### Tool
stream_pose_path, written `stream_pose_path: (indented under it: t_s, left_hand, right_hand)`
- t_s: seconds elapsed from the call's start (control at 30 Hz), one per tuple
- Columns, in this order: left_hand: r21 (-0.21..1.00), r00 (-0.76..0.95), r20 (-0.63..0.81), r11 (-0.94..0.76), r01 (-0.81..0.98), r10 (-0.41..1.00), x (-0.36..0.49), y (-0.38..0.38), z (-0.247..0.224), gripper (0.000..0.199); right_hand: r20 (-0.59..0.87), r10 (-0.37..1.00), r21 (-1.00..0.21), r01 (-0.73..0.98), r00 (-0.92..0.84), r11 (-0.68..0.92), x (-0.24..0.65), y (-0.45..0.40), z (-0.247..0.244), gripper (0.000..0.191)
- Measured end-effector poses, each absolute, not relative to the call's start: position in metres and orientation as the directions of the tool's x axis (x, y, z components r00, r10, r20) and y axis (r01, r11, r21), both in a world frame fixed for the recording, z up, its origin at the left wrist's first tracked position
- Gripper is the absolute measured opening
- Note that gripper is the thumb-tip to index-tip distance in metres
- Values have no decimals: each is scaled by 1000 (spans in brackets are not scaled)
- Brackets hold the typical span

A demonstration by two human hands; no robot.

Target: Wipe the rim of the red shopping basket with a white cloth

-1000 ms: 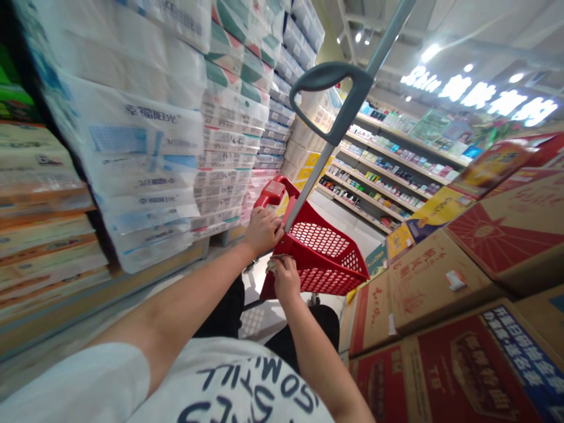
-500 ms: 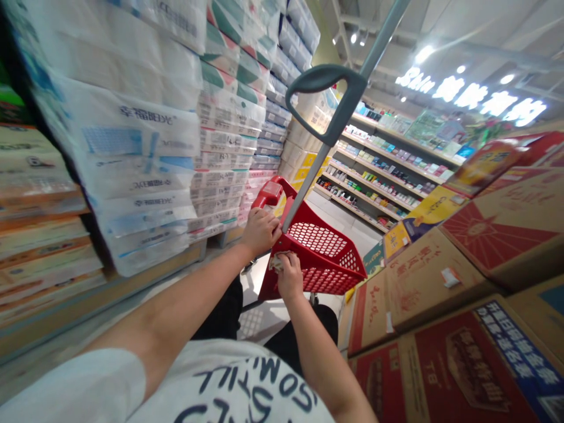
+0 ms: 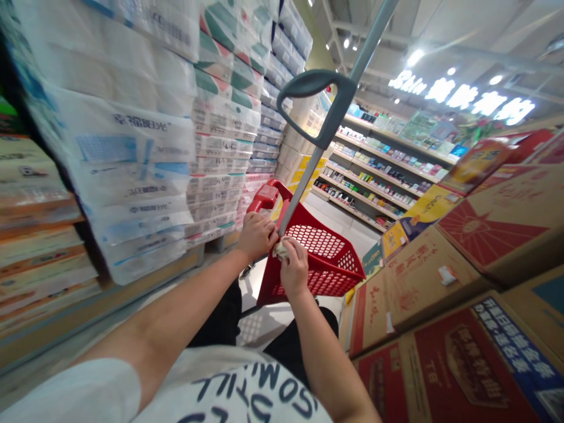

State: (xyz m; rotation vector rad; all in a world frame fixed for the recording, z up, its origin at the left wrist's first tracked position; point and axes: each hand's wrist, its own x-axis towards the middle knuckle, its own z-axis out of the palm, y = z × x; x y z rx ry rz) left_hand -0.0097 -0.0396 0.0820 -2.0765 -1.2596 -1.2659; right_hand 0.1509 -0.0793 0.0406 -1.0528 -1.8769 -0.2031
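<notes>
My left hand (image 3: 258, 237) closes on the rim of a red plastic shopping basket (image 3: 311, 226), at the foot of its grey telescopic pole (image 3: 304, 188). The pole rises to a dark grey loop handle (image 3: 326, 103). My right hand (image 3: 295, 269) pinches a small crumpled pale item (image 3: 280, 250), perhaps paper, just beside my left fingers. Its exact kind is too small to tell. The basket's perforated side and base show below my hands, and part of the far rim is hidden behind them.
Tall stacks of plastic-wrapped paper packs (image 3: 132, 164) stand on pallets to the left. Printed cardboard cartons (image 3: 423, 288) are piled on the right. Ahead, an aisle floor (image 3: 341, 214) runs beside shelves of small boxed goods (image 3: 374, 170).
My right hand has risen toward my left hand, bringing the pale item closer to the pole. The whole view has drifted slightly, while the basket stays in my left hand's hold.
</notes>
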Motion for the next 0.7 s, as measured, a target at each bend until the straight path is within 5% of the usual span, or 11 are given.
stream_pose_path:
  t_s: [0.33,0.53,0.7]
  left_hand:
    - [98,195,843,-500,860,501,-9,-39,81,20]
    - [91,195,853,-506,858,483,-8,-38,80,19]
    - [96,187,849,-492,866,494,-8,-40,81,20]
  right_hand:
    - [744,647,-344,736,-165,583,154,-71,58,53]
    - [702,712,-436,767,-37,470,152,-69,61,46]
    - [726,684,-435,723,-71,536,140,-68,63,42]
